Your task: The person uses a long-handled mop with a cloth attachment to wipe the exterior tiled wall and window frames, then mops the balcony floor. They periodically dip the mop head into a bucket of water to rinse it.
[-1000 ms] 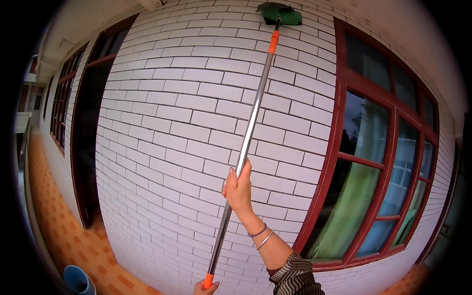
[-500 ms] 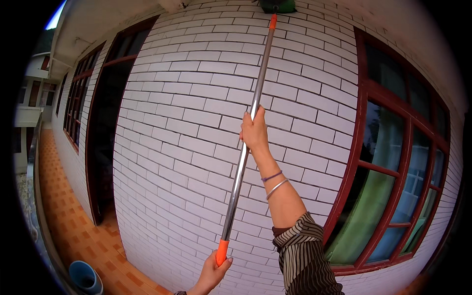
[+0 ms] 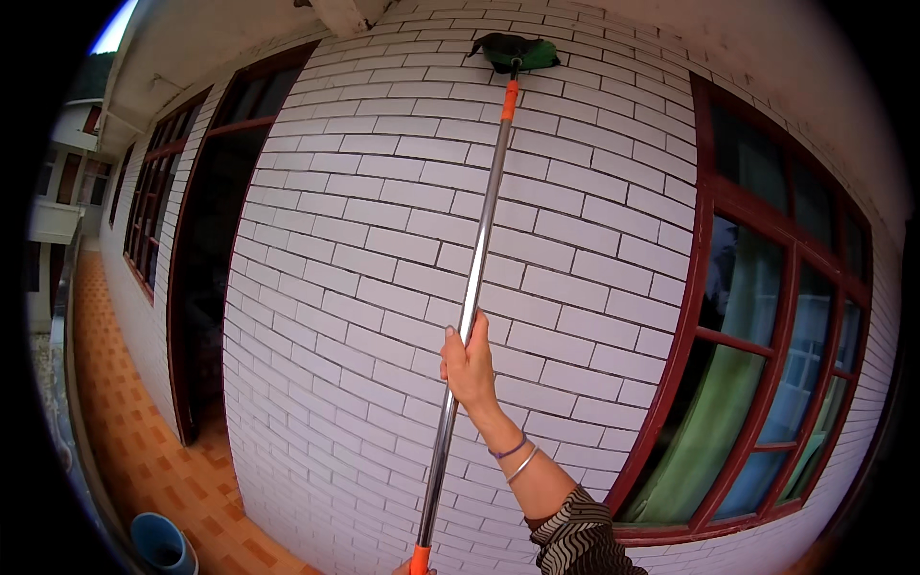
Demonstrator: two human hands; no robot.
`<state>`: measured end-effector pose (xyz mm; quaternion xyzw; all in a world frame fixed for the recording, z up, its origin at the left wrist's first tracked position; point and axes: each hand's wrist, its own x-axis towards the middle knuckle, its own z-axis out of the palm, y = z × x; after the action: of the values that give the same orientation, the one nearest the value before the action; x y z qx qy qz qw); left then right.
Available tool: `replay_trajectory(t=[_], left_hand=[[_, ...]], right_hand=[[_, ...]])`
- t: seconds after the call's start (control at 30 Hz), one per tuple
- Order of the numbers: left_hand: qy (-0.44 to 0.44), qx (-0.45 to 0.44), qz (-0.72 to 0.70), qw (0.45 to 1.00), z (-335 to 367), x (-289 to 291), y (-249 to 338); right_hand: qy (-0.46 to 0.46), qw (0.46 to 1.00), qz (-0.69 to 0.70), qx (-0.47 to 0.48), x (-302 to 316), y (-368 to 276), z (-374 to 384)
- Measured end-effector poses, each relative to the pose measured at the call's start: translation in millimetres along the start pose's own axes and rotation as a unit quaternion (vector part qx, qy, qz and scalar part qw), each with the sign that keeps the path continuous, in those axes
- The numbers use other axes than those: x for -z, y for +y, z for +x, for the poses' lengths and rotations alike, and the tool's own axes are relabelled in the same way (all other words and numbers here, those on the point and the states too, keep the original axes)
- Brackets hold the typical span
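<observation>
A long-handled mop [image 3: 490, 206] with a shiny metal pole slants up the white tiled wall [image 3: 326, 335]. Its dark green cloth head [image 3: 517, 53] lies against the tiles high up, under the ceiling. My right hand [image 3: 469, 369] is wrapped round the middle of the pole, thumb along it; a purple band and a silver bangle circle that wrist. At the lower picture edge my left hand [image 3: 402, 569] grips the orange end piece [image 3: 420, 560] of the pole; only a sliver of this hand shows.
To the right is a red-framed window [image 3: 690, 355] with green and blue curtains behind the glass. Leftward, a dark open doorway [image 3: 216, 259] breaks the wall. A blue bucket [image 3: 158, 541] stands on the orange tiled floor [image 3: 201, 479], near a railing [image 3: 59, 383].
The mop head has come down the wall from the upper edge and slightly left. Both my hands have moved lower with the pole, the left one mostly out of the picture.
</observation>
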<state>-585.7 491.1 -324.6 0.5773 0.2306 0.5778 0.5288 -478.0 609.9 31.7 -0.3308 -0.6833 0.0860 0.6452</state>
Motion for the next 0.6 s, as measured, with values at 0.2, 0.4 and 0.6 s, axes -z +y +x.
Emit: replay_trajectory(t=[0.2, 0.4, 0.6], left_hand=[[-0.008, 0.098, -0.060, 0.993, -78, -6, -77], [-0.119, 0.022, -0.079, 0.989, -1, -36, 46], [-0.356, 0.066, -0.085, 0.928, 86, -60, 112]], right_hand=[[0.006, 1.000, 0.016, -0.023, 13, 1, -84], [0.034, 0.998, 0.044, 0.028, 55, -34, 3], [0.102, 0.993, -0.008, 0.051, 137, -71, 66]])
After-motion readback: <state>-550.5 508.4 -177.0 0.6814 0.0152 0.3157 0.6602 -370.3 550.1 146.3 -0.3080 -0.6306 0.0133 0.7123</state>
